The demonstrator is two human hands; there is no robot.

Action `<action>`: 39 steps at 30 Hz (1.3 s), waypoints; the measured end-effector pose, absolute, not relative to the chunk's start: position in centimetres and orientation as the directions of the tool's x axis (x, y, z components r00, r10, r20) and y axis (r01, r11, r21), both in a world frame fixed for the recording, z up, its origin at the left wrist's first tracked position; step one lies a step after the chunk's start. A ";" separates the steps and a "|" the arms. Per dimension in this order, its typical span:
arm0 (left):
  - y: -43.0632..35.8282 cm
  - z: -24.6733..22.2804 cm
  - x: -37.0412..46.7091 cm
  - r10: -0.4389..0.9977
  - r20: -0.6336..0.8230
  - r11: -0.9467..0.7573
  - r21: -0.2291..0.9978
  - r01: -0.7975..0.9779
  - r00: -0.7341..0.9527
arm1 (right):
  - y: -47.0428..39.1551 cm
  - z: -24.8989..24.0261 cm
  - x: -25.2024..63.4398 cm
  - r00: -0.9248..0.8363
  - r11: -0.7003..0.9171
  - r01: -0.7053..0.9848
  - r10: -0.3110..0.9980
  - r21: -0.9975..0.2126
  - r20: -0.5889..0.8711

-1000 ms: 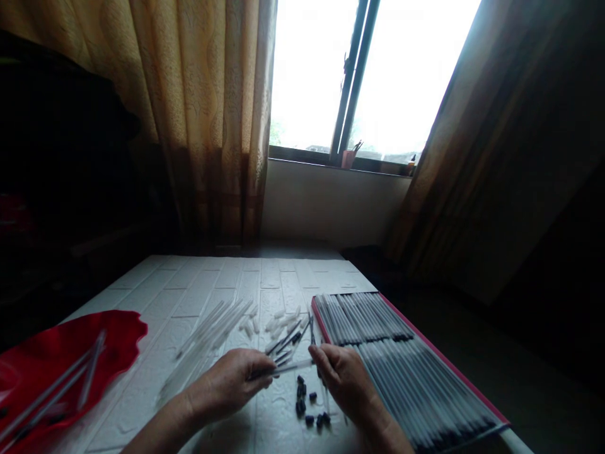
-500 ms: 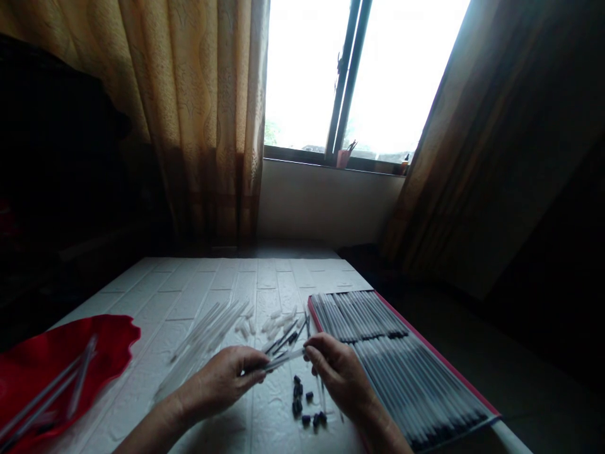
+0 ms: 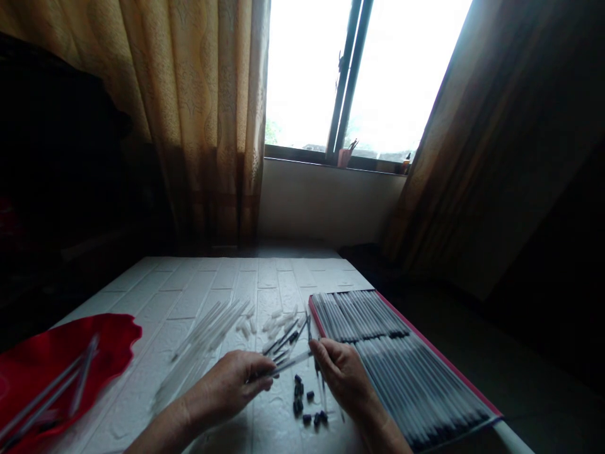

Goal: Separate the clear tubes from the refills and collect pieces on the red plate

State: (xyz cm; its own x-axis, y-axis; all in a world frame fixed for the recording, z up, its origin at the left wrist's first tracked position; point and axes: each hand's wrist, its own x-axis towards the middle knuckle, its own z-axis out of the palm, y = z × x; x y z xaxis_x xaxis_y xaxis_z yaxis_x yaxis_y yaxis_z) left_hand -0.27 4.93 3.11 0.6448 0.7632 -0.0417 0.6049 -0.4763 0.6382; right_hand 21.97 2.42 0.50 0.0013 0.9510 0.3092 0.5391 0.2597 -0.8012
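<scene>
Between thumb and fingers, my left hand is closed on a clear pen barrel that slants up to the right. My right hand pinches at the barrel's far end, where its fingertips hide the tip. Just beyond the barrel lie several dark, thin pen refills. Small black pen plugs are scattered on the table below, between the hands. Long clear barrels lie in a loose bundle past my left forearm. Short translucent caps form a small pile behind the refills.
A red-edged tray at the right holds two rows of pens. On the left, a red scalloped dish has several pens or tubes in it. The white brick-patterned table ends before the window wall.
Both hands have shifted slightly right with the pen barrel, my left hand also a little lower. The things on the table lie as before.
</scene>
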 end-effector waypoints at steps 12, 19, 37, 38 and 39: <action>5.1 2.9 -0.5 0.765 -0.126 -0.324 0.772 0.547 0.631 | 2.4 0.7 21.7 -0.012 0.251 0.122 0.968 -0.960 0.251; 4.8 2.7 0.1 0.783 -0.093 -0.319 0.788 0.526 0.614 | 2.5 0.8 21.3 0.044 0.250 0.131 0.965 -0.959 0.257; 4.6 1.9 0.8 0.712 -0.221 -0.079 0.918 0.389 0.666 | 2.4 2.1 20.9 0.242 0.168 -0.172 0.962 -0.971 0.124; 4.7 1.9 0.7 0.717 -0.230 -0.078 0.912 0.404 0.658 | 2.3 2.2 21.3 0.257 0.168 -0.170 0.959 -0.971 0.121; 4.8 1.9 0.6 0.722 -0.238 -0.082 0.903 0.421 0.650 | 2.3 2.3 21.6 0.264 0.163 -0.166 0.958 -0.972 0.116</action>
State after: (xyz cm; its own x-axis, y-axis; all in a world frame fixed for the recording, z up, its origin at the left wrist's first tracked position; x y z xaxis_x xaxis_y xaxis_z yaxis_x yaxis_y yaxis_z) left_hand 0.61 4.76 1.93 0.6502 0.7215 -0.2378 0.4210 -0.0817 0.9034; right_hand 21.60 2.30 2.26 0.2636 0.9577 0.1155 -0.1663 0.1631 -0.9725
